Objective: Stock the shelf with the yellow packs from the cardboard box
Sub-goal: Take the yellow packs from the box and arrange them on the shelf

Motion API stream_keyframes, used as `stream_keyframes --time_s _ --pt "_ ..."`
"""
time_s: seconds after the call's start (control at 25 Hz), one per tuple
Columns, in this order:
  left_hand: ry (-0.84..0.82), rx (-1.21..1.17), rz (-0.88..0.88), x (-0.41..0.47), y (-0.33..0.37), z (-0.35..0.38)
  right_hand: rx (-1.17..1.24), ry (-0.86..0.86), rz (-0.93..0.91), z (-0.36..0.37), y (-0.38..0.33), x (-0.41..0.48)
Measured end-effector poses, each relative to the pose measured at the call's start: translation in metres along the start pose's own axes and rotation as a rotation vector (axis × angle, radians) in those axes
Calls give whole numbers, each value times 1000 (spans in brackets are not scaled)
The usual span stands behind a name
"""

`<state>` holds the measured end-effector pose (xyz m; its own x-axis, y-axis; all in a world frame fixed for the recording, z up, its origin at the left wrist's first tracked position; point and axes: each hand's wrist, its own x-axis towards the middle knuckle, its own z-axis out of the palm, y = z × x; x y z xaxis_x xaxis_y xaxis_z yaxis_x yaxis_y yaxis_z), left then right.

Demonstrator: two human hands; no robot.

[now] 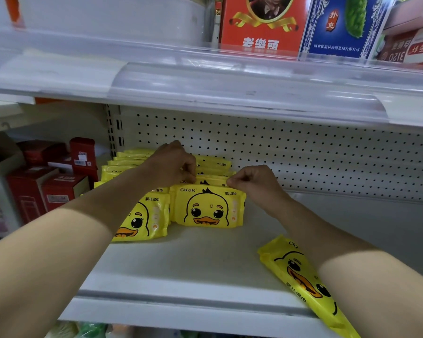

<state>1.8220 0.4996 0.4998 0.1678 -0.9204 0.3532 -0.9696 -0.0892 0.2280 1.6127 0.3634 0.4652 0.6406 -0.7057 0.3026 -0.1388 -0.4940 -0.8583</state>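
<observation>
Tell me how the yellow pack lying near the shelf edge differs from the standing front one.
The lying pack is flat and askew, the standing pack upright and square-on. The lying pack sits alone; the standing pack fronts a row. Both are yellow, duck-faced.

Left hand (172, 164), right hand (253, 184) bare; forearms (83, 215) bare.

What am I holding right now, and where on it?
The left hand and right hand pinch the top corners of an upright yellow pack, one corner each.
</observation>
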Motion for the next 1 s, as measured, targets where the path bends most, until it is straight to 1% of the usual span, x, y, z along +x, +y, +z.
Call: stream_keyframes --time_s 0.08,0.16,0.32,0.44,0.52,0.6,0.72,0.76,0.84,0.92,1.0 --pt "74 105 -21 5 3 0 -15 41 5 4 0 4" --pt "104 152 -42 9 6 4 -45 90 -3 7 2 10" --pt "92 149 -155 7 3 17 -155 113 -65 13 8 13" --pt "103 107 -217 2 3 22 -129 108 -41 10 9 8" --pt "122 97 -199 0 6 21 -68 128 -6 -1 7 1" --pt "181 75 -165 -1 11 18 -36 169 28 -17 5 -9" --pt "296 -54 -60 -3 42 14 -69 242 74 -47 8 -31" --pt "282 -113 -10 -5 59 15 -63 264 97 -58 8 -42" --pt "187 -226 107 -11 95 23 -57 279 125 -76 10 -67" --pt "23 -297 206 -15 126 37 -94 273 150 -91 10 -92" --pt "-167 -293 255 -18 150 55 -141 269 223 -102 10 -117"
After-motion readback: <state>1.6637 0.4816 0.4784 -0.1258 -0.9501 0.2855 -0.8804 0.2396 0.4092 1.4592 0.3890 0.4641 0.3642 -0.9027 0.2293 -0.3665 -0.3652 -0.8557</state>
